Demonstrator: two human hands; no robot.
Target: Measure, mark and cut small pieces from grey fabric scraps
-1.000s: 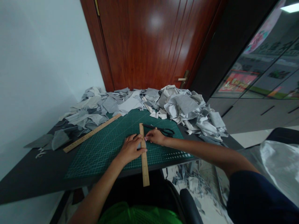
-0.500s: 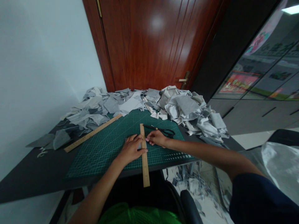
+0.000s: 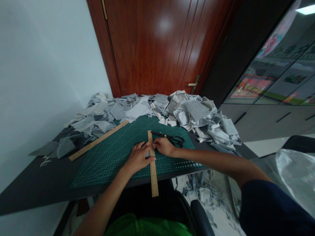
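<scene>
My left hand lies spread with its fingertips and thumb pressing on a wooden ruler. Under the ruler and this hand shows a small piece of grey fabric, mostly covered. My right hand is closed in a pinch against the ruler's right edge. What its fingertips hold is hidden now; a moment ago a small pale pink piece showed there. Black scissors rest just beyond my right hand, blades pointing left toward the ruler's far end. All of this lies on a green cutting mat.
A second wooden ruler lies slanted at the mat's left. Heaps of grey fabric scraps line the table's back, with a taller pile at right. The first ruler overhangs the table's front edge. Scraps litter the floor.
My right hand has turned and closed in on the ruler's edge, covering the small pink piece at its fingertips. My left hand and the ruler have stayed in place.
</scene>
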